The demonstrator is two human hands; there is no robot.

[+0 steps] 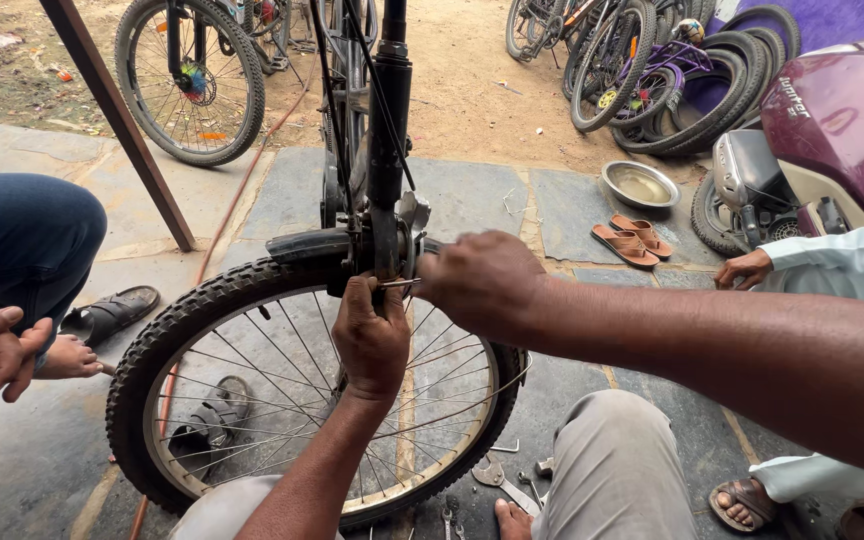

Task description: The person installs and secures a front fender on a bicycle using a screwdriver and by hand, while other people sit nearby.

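A bicycle front wheel [182,330] with a knobby black tyre stands upright in front of me, under a black fork and mudguard [302,243]. My left hand [370,335] is closed at the top of the wheel, by the brake and fork [388,170]. My right hand [477,278] grips from the right at the same spot, and a thin metal bolt or pin [399,283] shows between the two hands. Which hand holds it I cannot tell. My knee in grey trousers [612,460] is below.
Wrenches and small tools [497,475] lie on the stone floor beside my foot. A seated person in blue [12,240] is at left, another in white [832,265] at right. A steel bowl [639,184], sandals [630,240], a maroon scooter [832,120], more bicycles and tyres stand behind.
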